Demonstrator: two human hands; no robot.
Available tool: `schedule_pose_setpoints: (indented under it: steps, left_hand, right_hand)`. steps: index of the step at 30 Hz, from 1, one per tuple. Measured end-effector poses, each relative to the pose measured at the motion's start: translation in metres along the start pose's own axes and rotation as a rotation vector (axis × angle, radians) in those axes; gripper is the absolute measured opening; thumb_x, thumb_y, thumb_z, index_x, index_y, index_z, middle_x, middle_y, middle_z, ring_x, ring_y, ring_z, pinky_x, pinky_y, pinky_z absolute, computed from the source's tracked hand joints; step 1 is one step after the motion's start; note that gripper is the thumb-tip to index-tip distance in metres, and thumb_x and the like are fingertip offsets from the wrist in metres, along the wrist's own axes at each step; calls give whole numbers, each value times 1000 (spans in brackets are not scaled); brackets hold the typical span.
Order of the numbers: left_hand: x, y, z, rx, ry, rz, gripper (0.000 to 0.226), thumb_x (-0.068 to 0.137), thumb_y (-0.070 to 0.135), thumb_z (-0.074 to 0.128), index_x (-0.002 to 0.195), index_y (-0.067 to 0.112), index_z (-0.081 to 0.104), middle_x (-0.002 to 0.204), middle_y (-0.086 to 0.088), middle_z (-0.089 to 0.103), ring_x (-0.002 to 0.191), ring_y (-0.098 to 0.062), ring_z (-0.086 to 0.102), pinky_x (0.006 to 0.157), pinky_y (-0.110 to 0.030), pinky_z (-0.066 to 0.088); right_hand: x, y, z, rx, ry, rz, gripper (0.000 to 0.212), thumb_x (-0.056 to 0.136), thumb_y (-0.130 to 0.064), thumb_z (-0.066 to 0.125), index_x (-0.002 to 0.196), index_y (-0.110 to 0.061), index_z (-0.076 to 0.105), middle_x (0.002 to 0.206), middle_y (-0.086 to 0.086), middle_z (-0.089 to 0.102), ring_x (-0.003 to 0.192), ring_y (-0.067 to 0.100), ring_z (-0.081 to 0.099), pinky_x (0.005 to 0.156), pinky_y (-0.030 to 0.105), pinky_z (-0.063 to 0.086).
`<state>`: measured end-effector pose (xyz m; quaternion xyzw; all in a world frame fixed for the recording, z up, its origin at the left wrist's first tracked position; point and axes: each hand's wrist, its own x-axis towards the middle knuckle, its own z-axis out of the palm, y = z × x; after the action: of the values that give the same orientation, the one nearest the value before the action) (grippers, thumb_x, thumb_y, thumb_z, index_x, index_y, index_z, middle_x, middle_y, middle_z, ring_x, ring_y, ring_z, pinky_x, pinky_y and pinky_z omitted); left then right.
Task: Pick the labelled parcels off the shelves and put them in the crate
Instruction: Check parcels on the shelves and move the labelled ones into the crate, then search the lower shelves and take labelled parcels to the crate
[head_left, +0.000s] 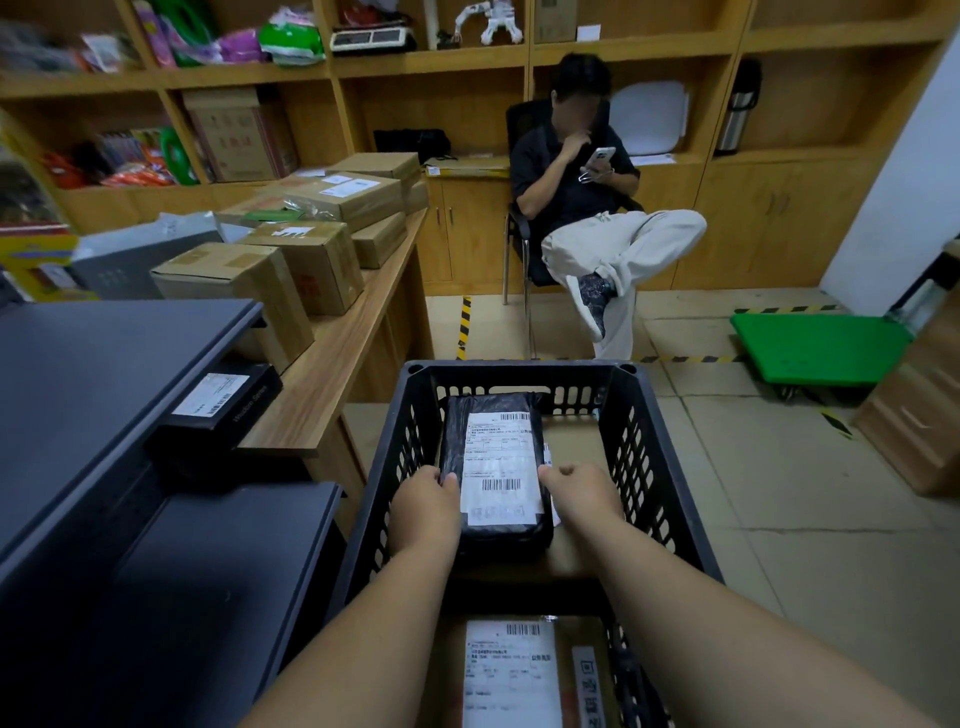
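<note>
A black plastic-wrapped parcel (496, 467) with a white shipping label lies inside the black slotted crate (649, 447), on top of a brown carton. My left hand (423, 506) grips its left edge and my right hand (579, 496) grips its right edge. Nearer to me in the crate sits a brown labelled box (511, 670). A flat black labelled box (221, 402) rests on the dark shelf unit at the left.
Dark grey shelves (104, 395) stand at my left. A wooden counter (358, 332) carries several cardboard boxes (291, 244). A seated person (582, 208) with a phone is beyond the crate. A green platform trolley (815, 345) stands on the tiled floor at right.
</note>
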<state>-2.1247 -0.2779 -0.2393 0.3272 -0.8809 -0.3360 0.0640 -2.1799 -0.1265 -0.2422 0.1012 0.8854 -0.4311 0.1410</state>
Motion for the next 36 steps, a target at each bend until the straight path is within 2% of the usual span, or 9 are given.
schedule_pose_setpoints:
  steps: [3,7,11,15,19,21,25,30,36]
  left_hand:
    - [-18,7,-11,194,97,135,28,96,31,44,107,13,62,107,-5,62,95,-26,57,70,-31,42]
    - [-52,16,-26,494,211,298,27,95,33,44,99,14,62,104,-4,63,94,-24,57,72,-34,42]
    - [-94,14,-37,612,298,304,30,94,37,41,101,17,62,104,-2,63,94,-22,57,76,-34,40]
    - [-143,4,-50,641,365,203,31,95,39,40,100,17,61,103,-3,63,94,-23,57,76,-35,39]
    - [-194,-16,-67,689,403,76,33,95,40,39,104,16,61,106,-4,63,97,-25,57,78,-35,39]
    - [-219,-31,-77,705,422,5,34,96,40,39,106,16,61,108,-5,62,99,-25,57,80,-35,40]
    - [-269,-64,-97,724,465,-115,32,96,38,39,101,16,62,104,-4,63,95,-24,58,76,-34,39]
    - [-329,-109,-125,723,528,-265,32,97,37,37,98,16,61,101,-4,64,92,-24,58,75,-33,38]
    - [-415,-169,-165,693,583,-439,33,97,37,37,97,15,61,99,-4,64,92,-23,58,77,-32,38]
  right_hand:
    - [-16,-2,-15,-156,13,-92,38,90,-33,49,120,-13,60,115,7,65,90,24,53,69,29,39]
    - [-41,0,-34,-381,66,-291,29,86,-30,50,106,-14,64,105,7,65,92,26,56,72,32,48]
    - [-66,10,-48,-524,116,-544,32,89,-33,50,115,-17,62,113,5,62,103,27,55,73,32,41]
    - [-94,20,-55,-594,121,-756,30,89,-32,49,109,-16,64,109,5,63,99,26,56,77,34,49]
    - [-129,31,-49,-602,104,-923,29,90,-33,49,106,-15,64,108,4,63,104,26,53,77,34,43]
    - [-149,34,-43,-590,68,-987,28,91,-33,48,107,-16,64,109,3,63,105,26,52,78,34,43]
    - [-196,37,-26,-572,3,-1126,24,91,-33,47,98,-17,64,103,2,62,100,24,53,71,32,39]
    - [-254,35,-2,-541,-58,-1254,24,91,-33,49,100,-19,65,104,0,63,102,24,53,84,35,45]
    - [-350,43,39,-566,-185,-1399,26,93,-33,45,97,-16,65,102,1,63,104,23,52,80,32,43]
